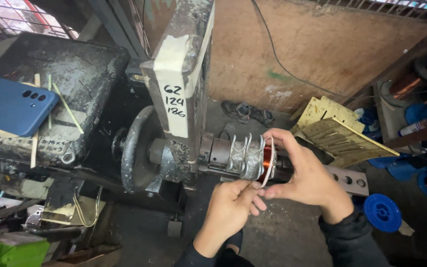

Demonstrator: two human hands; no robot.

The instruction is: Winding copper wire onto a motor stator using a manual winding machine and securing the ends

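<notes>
Just both hands at copper coil, below cream label.

One view only — the head camera, looking steeply down and forward from above the person's own hands, close in on the coil-winding machine. It faces a brown board wall behind — floor clutter fills the lower right edge.
</notes>
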